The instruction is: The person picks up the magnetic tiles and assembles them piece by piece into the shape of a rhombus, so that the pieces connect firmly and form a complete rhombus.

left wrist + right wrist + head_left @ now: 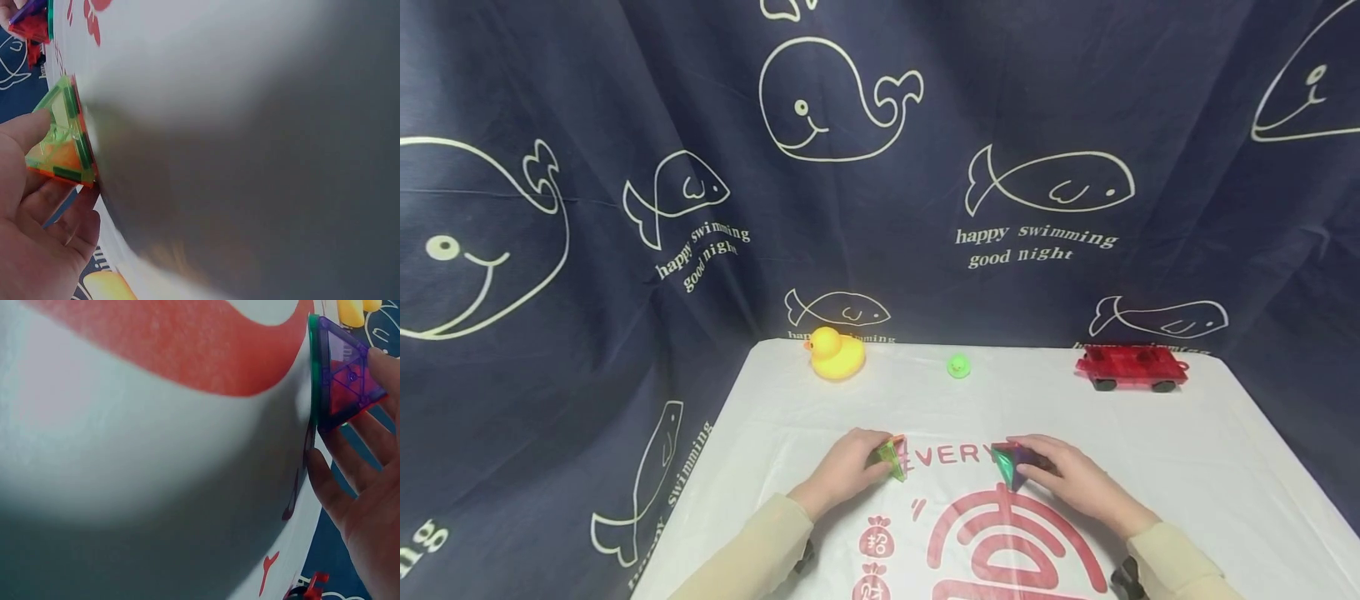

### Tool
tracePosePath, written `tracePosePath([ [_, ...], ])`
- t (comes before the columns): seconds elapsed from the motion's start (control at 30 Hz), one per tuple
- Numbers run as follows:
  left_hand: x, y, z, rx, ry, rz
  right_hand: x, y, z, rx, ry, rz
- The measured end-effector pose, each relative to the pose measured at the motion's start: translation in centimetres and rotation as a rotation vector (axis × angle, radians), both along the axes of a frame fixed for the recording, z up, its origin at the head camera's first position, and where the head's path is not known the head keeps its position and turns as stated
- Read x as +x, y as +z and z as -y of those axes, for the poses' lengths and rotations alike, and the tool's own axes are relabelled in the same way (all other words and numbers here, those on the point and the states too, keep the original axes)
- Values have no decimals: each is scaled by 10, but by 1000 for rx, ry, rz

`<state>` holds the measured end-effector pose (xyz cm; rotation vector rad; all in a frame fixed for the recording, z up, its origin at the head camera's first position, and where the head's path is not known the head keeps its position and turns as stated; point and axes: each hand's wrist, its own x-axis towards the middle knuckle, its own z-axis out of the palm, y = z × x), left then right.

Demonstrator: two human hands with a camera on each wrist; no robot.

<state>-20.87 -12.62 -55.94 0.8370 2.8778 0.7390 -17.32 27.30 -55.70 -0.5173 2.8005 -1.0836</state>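
Observation:
Over the left part of the sheet's lettering, my left hand (848,463) pinches a small pyramid of translucent magnetic tiles (892,459). The left wrist view shows its green triangular tile (79,128) facing out, with orange and reddish edges, and the thumb on its face. My right hand (1069,473) grips a second magnetic-tile pyramid (1004,468), a short way to the right. Its purple triangle (352,377) faces the right wrist camera, with green and red sides beside it. The two pyramids stand apart, and each seems to touch the table or sit just above it.
Along the back edge of the white-covered table (790,417) are a yellow rubber duck (838,357), a small green duck (958,366) and a red toy car base (1133,367) with black wheels. Behind it hangs a dark blue curtain (910,275) with whale and fish drawings.

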Motion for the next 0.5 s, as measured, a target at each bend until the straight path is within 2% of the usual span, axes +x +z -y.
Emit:
tracePosePath([
  [0.17, 2, 0, -6, 22, 0, -4, 1, 2, 6, 16, -5, -15],
  [0.37, 2, -2, -16, 8, -11, -23, 2, 12, 15, 53, -33, 16],
  [0.5, 3, -2, -26, 3, -17, -18, 2, 14, 23, 70, -38, -15],
])
